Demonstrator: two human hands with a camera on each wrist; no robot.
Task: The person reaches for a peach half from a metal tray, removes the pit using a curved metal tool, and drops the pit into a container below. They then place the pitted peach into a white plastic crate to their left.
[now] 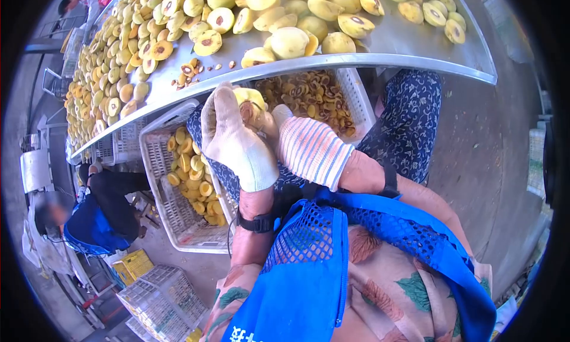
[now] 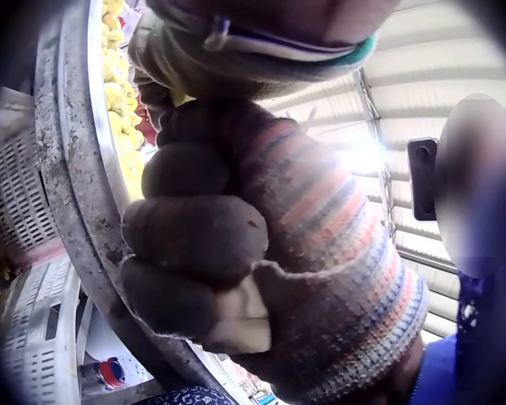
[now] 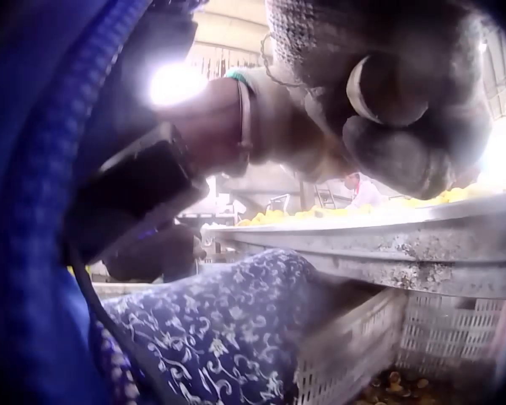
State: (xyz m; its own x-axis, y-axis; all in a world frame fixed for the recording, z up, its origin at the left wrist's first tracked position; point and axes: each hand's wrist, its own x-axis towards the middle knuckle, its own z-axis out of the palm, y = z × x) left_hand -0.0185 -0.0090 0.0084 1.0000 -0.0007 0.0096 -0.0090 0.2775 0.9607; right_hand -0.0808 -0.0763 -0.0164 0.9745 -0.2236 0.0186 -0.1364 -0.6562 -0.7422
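Note:
My left hand (image 1: 240,140), in a whitish glove, holds a yellow stone fruit half (image 1: 250,100) just below the table edge. Brown shows in the fruit's middle. My right hand (image 1: 312,147), in a striped glove, meets the fruit from the right. In the left wrist view, the right hand's dark-coated fingers (image 2: 194,236) curl round something with a pale, handle-like end (image 2: 243,316). The tool's working end is hidden. Many halved yellow stone fruits (image 1: 208,42) cover the metal table (image 1: 427,60), several with brown pits. Small brown pit pieces (image 1: 189,69) lie near its edge.
Under the table edge, a crate (image 1: 356,93) holds brown-orange scraps (image 1: 309,99). Left of my legs, another white crate (image 1: 172,223) holds yellow fruit halves (image 1: 193,170). A person in blue (image 1: 98,223) sits at left, near stacked crates (image 1: 160,300).

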